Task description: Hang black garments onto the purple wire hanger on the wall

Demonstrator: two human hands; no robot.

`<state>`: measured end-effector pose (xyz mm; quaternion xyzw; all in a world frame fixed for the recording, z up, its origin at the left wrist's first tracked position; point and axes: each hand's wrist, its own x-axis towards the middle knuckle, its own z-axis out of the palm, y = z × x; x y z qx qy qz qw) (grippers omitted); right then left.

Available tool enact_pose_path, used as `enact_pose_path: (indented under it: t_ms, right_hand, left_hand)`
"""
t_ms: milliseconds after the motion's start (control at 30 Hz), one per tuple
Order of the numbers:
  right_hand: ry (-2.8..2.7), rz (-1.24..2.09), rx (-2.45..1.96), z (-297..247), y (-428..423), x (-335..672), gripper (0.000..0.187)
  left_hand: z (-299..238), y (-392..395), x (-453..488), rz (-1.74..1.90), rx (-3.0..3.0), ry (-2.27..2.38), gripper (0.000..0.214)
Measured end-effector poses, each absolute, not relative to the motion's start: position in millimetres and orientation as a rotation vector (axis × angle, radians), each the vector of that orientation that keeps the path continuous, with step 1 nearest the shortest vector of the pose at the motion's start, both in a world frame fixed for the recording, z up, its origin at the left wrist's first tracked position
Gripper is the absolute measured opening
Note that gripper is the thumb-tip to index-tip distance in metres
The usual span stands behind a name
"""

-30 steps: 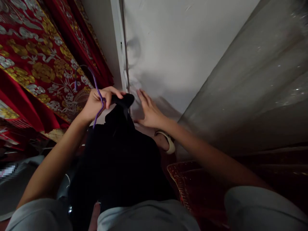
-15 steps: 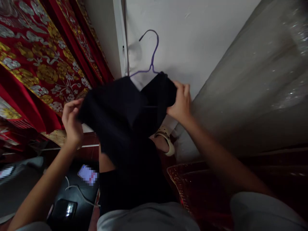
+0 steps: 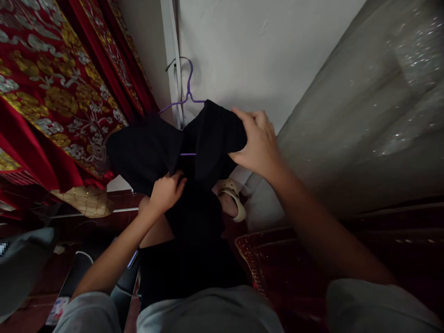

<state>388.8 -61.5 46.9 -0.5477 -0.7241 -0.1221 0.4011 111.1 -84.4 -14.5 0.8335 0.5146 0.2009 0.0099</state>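
A black garment [image 3: 152, 150] hangs on a thin purple wire hanger [image 3: 188, 88] held up in front of me. My right hand [image 3: 258, 143] is closed on the garment's right shoulder at the hanger's end. My left hand [image 3: 166, 192] grips the black cloth lower down, at the middle below the hanger's bar. The hook points up toward the white wall [image 3: 263, 51].
Red cloth with gold and silver flowers [image 3: 52, 88] hangs at the left. A grey glittery fabric [image 3: 374, 120] slopes along the right. Below are my foot in a beige sandal [image 3: 232, 199], a dark red patterned cushion [image 3: 263, 263] and a phone with cable [image 3: 130, 259].
The garment and hanger have shifted left and slightly down. My left hand has moved from the garment's left edge to its middle, below the bar. My right hand stays on the right shoulder.
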Motion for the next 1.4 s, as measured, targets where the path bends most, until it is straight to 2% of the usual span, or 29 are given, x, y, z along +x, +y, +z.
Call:
enact_pose_path:
  t_ms: [100,200,267,400,500,700,867,1133,1300,1400]
  right_hand:
    - [-1.778,-0.278,-1.305,37.5,-71.4,390.6,0.087]
    - [-1.486,-0.085,-1.156,7.3,-85.9,358.4,0.048]
    - [-1.180,0.174,-1.071,-26.7,-99.1,321.5,0.022]
    - [-0.938,0.934,-1.060,-91.7,-126.9,256.7,0.039]
    - [-0.948,1.182,-0.964,-106.5,-142.0,245.8,0.044]
    - [-1.099,1.110,-0.893,-78.8,-153.5,271.8,0.026]
    - [-1.097,1.181,-0.840,-73.5,-163.2,277.9,0.017]
    - [-1.077,1.169,-0.962,-59.2,-171.0,288.3,0.021]
    - [-1.044,1.121,-0.990,-51.6,-174.7,295.6,0.019]
    - [-1.042,1.145,-0.967,-54.3,-174.7,295.6,0.020]
  left_hand:
    - [-31.3,-91.2,111.3,0.981,2.474,1.432,0.024]
    - [-42.8,-106.8,120.7,1.449,2.271,1.260,0.018]
    - [-48.9,-117.5,133.1,1.665,2.074,1.188,0.016]
    - [-57.2,-137.5,156.5,1.832,1.697,1.113,0.021]
    - [-55.9,-153.0,160.9,1.845,1.567,1.089,0.026]
    - [-41.6,-174.0,154.5,1.754,1.587,1.015,0.039]
    - [-33.5,-181.3,161.6,1.775,1.542,0.974,0.038]
    - [-24.6,-184.5,173.8,1.761,1.512,1.050,0.036]
    - [-36.1,-174.0,171.2,1.800,1.460,0.965,0.053]
    - [-46.4,-168.8,166.7,1.598,1.475,1.030,0.037]
